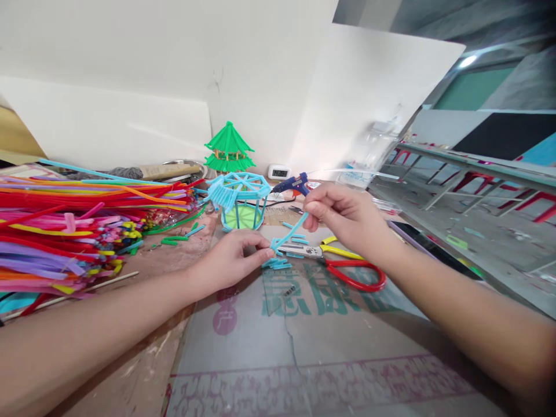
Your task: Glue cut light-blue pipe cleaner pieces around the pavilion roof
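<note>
My right hand [343,217] pinches the upper end of a light blue straw piece [290,233], held slanted above the table. My left hand [234,258] pinches the lower end of the same straw with fingertips closed on it. Just under it lies a small heap of cut blue straw bits [277,263]. Behind stands a blue straw pavilion [240,200] with a green floor. Farther back stands a green straw pagoda [229,149].
A big pile of coloured straws [78,226] fills the left. Red and yellow handled scissors [347,266] lie right of the hands. A blue glue gun [293,184], a small digital clock [278,172] and printed cardboard [313,347] are here too.
</note>
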Motion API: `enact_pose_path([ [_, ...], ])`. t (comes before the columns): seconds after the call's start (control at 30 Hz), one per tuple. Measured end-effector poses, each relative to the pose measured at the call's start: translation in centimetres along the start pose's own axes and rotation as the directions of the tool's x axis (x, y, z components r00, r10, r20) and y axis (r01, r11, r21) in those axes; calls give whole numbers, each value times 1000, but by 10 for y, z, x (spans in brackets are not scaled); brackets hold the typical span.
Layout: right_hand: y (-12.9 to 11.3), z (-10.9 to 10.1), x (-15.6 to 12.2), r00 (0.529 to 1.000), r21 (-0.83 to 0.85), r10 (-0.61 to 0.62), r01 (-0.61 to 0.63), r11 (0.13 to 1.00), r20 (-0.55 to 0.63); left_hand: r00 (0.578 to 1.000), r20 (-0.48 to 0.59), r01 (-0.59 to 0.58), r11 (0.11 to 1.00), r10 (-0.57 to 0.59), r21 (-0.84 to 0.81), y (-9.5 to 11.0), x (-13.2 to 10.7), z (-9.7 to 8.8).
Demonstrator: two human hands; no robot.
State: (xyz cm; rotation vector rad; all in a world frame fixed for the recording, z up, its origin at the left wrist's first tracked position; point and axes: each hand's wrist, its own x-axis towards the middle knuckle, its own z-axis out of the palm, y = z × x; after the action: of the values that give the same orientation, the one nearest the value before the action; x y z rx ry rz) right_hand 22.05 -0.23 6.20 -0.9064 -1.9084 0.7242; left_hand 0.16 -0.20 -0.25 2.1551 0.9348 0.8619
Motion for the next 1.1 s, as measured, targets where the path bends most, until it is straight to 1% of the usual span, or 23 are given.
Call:
enact_pose_path([
  [0.03,-3,-4,1,1000,-87,-26,26,996,11,1000,-2,-13,1000,13,-4,-1,0,0],
  [0.07,-5,-8,2,999,-137,-41,42,990,9,1000,-7,-25,1000,25,-5,-2,0,1],
  [0.1,-6,-10,3,999,-147,-48,46,988,-9,999,-9,-33,999,33,-3,-2,-1,1],
  [0.2,-4,-11,5,994,-41,-12,7,999,-108,999,-22,-28,999,28,24,-2,-1,0],
  [0.23,-1,-9,6,993,-5,14,-15,1000,-117,999,-30,-11,999,12,37,-1,-1,0],
  [0.3,6,-1,4,995,32,71,-69,997,-73,998,-55,32,998,-29,50,1,-1,-1],
  [0.37,14,11,0,991,53,135,-136,989,9,996,-72,55,997,-52,49,2,-1,-1],
  [0.47,23,31,-9,969,120,215,-229,966,121,997,-74,37,998,-34,43,2,0,-2],
  [0.57,28,44,-17,957,125,227,-251,960,183,999,-49,24,999,-22,40,1,0,-1],
  [0.63,30,47,-20,957,122,228,-251,960,177,999,-27,32,999,-31,40,0,0,-1],
  [0.77,33,49,-20,957,171,240,-268,948,165,999,0,48,998,-48,43,-1,1,-1],
  [0.97,37,52,-21,954,203,264,-290,935,145,1000,25,4,1000,-4,15,2,1,-3],
  [1.1,36,52,-22,953,205,269,-294,934,141,1000,29,2,1000,-2,9,3,1,-3],
])
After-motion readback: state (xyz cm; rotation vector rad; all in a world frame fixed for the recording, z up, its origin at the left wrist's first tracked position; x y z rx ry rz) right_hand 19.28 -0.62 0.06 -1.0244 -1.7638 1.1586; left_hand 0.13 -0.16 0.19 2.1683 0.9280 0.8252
